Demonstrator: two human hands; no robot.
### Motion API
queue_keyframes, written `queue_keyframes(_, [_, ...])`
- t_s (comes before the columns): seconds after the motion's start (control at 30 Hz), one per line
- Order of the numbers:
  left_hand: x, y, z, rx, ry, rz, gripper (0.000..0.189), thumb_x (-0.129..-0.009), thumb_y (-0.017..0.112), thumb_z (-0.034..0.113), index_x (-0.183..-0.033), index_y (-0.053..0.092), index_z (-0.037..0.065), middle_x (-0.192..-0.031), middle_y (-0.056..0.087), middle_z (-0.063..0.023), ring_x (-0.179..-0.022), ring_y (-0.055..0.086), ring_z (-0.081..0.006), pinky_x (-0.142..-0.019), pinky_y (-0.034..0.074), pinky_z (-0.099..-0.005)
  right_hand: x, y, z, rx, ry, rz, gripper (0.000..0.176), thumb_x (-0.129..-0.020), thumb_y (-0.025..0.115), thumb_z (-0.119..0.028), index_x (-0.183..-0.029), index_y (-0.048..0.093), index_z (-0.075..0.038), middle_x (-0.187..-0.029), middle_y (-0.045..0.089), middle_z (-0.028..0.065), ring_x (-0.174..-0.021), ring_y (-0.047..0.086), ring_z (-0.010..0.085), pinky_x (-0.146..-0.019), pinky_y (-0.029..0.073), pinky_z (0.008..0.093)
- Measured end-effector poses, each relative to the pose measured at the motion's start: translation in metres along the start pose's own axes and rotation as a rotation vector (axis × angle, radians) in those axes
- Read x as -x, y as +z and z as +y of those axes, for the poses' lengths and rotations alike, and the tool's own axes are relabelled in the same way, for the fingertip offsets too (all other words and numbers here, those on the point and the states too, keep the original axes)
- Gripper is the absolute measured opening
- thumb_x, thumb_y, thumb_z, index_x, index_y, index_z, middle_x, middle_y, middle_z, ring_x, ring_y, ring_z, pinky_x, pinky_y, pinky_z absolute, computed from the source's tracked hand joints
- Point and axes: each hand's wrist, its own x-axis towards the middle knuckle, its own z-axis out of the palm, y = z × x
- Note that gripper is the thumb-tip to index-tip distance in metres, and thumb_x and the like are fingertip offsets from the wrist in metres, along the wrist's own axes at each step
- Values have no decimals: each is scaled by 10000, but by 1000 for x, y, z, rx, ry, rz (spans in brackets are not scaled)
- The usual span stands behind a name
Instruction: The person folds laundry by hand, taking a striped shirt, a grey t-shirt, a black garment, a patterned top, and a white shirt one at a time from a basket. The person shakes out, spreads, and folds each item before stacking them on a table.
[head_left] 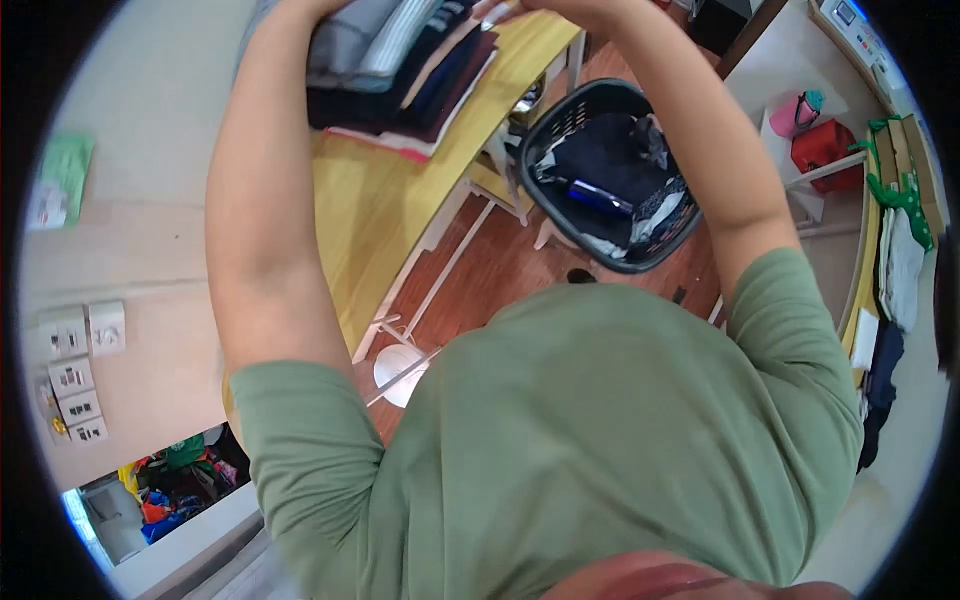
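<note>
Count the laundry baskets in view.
1. The dark basket is to the right of the yellow wooden table, with clothes in it. Others may be hidden behind the arms or table, or cut off by the picture's edge.

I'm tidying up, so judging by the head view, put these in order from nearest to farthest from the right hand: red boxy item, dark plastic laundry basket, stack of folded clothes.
From the right hand:
1. Stack of folded clothes, beside it.
2. Dark plastic laundry basket, beyond the table edge.
3. Red boxy item, far right.
</note>
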Motion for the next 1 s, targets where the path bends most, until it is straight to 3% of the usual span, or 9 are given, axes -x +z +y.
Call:
queue_keyframes(0.07, [17,-8,34,50,-225,-21,571,-975,312,478,-1253,597,69,-1420,438,-174,-1305,426,-323,-1077,311,-487,3,-36,104,451,-274,201,287,-909,609,-274,-1009,643,-6,-874,668,114,-778,640,186,-674,528,331])
queue_keyframes(0.2, [-8,-3,5,41,-249,334,480,-975,405,390,-1279,563,54,-1334,510,-174,-1228,488,-310,-1041,370,-453,85,-4,311,489,236,-115,516,-778,722,-417,-1062,643,7,-1020,651,223,-970,630,341,-858,493,414])
queue_keyframes(0.27, [5,-1,17,123,-102,665,447,-975,452,346,-1292,546,46,-1292,546,-174,-1190,519,-303,-1023,399,-436,128,50,368,593,396,-312,845,-663,801,-463,-1293,468,-9,-1182,565,257,-1148,535,395,-964,448,448])
queue_keyframes(0.33, [33,25,55,285,242,987,278,-904,558,168,-1140,616,32,-1068,633,-121,-972,586,-222,-888,453,-339,144,70,371,777,332,-321,710,-627,816,-308,-1183,467,-37,-1196,533,238,-1140,536,378,-932,456,483])
queue_keyframes(0.43, [82,122,133,470,755,856,176,-741,654,-50,-902,643,21,-862,659,-127,-779,640,-268,-748,516,-306,138,46,361,723,442,-216,584,-610,804,-261,-1074,525,-41,-1234,504,221,-1174,495,389,-930,453,481])
queue_keyframes(0.53, [117,262,191,317,375,0,246,-766,600,141,-974,637,14,-918,606,-147,-791,617,-297,-700,505,-395,138,-9,339,1042,217,67,583,-599,813,-303,-1085,595,-65,-1387,394,212,-1304,337,417,-1004,381,537])
queue_keyframes(0.67, [129,435,188,-49,98,-218,281,-841,548,127,-1061,588,-44,-1167,580,-224,-906,644,-403,-797,518,-482,123,-26,369,933,517,-188,666,-633,806,-368,-1236,579,-203,-1514,291,62,-1360,273,386,-1044,332,561])
queue_keyframes(0.77, [103,430,208,222,-417,-491,260,-872,521,118,-1069,584,-40,-1165,594,-242,-977,632,-423,-834,508,-483,119,-24,372,1003,545,-317,684,-658,790,-363,-1271,549,-182,-1477,359,-2,-1330,334,372,-1021,358,576])
queue_keyframes(1.0, [143,304,190,533,-14,-223,132,-837,575,87,-955,570,28,-873,652,-212,-869,634,-403,-745,497,-460,147,-48,377,652,593,76,606,-626,761,-352,-1150,616,-86,-1262,564,157,-1203,494,351,-992,426,436])
